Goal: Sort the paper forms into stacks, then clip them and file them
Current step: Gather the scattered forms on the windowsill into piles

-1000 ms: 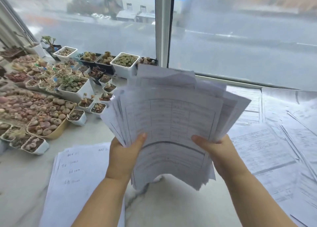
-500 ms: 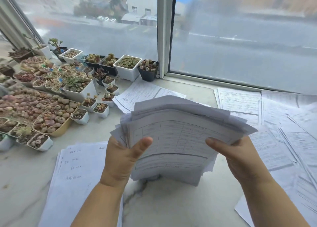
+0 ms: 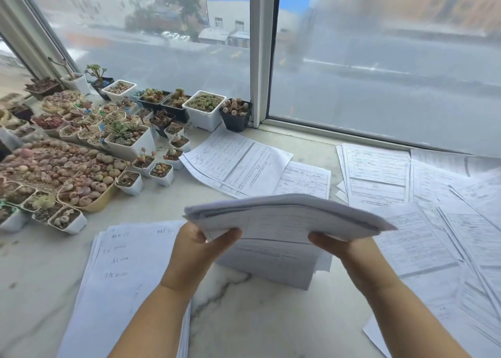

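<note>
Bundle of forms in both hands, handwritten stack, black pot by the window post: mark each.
bundle of forms point(image 3: 284, 211): head view, top sheet's middle.
handwritten stack point(image 3: 130, 263): head view, top page.
black pot point(image 3: 235, 120): head view, front wall.

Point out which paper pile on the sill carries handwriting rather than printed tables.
The pile at the near left, under the left forearm: its top sheet is handwritten, while the others show printed tables.
</note>
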Action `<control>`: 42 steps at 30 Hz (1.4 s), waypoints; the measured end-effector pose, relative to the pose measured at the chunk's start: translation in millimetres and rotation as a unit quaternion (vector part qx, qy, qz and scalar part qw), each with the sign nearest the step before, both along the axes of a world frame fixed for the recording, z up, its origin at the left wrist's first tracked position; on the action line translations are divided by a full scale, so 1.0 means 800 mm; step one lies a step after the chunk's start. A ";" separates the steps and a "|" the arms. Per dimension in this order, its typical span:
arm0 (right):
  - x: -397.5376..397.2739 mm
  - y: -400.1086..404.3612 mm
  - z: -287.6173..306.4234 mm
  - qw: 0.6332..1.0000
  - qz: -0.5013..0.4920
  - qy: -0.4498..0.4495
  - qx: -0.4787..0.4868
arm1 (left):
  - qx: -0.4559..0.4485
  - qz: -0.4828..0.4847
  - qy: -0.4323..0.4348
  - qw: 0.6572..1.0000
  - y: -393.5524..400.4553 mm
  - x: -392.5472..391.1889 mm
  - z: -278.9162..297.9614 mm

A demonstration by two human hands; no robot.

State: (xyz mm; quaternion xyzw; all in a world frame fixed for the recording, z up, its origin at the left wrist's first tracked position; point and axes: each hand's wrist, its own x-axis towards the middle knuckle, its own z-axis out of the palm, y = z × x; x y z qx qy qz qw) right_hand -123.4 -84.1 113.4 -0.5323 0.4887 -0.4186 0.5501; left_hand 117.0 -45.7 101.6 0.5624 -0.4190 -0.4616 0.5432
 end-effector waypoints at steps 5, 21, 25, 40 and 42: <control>0.004 -0.008 -0.022 1.000 -0.021 0.008 0.018 | 0.029 -0.001 -0.044 0.999 0.003 0.003 -0.022; 0.164 0.053 -0.085 0.956 0.161 0.099 0.225 | 0.215 0.209 -0.239 0.924 0.052 0.174 -0.027; 0.233 0.087 -0.121 0.942 0.174 0.110 0.266 | 0.272 0.238 -0.238 0.901 0.091 0.226 -0.069; 0.116 -0.084 -0.138 0.950 -0.059 0.278 0.131 | 0.160 0.046 -0.146 0.975 -0.030 0.123 -0.095; 0.095 -0.105 -0.143 0.945 -0.073 0.298 0.118 | 0.185 0.081 0.057 0.978 -0.074 0.105 -0.099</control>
